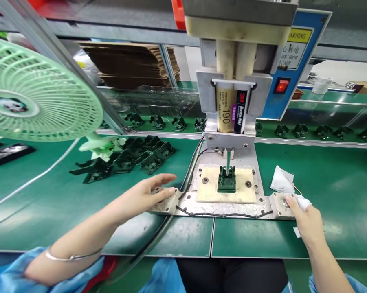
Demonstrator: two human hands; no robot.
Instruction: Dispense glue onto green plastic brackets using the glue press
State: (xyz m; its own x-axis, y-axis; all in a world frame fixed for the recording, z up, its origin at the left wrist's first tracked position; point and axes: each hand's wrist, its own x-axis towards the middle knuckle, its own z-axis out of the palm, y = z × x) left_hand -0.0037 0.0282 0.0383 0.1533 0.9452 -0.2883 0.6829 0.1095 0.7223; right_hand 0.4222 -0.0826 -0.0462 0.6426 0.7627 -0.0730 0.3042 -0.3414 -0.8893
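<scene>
My left hand (149, 194) rests on the left button box (168, 202), fingers stretched out and thumb over its top. The thumb of my right hand (310, 223) presses the round button on the right button box (281, 205). White tissue (303, 202) pokes out around my right hand, whose other fingers curl out of sight. Between the boxes, a small dark green plastic part (226, 183) sits on the cream fixture plate (207, 194). A nozzle (228, 162) reaches down into it from the two-tube adhesive cartridge (232, 108) in the dispensing machine.
Several similar dark parts (152, 152) lie piled at left, beside a green fan (42, 93). More stand in a row along the back ledge (183, 132). A folded white wipe with a thin stick (282, 180) lies right of the machine. Black cables (189, 171) run past the left box.
</scene>
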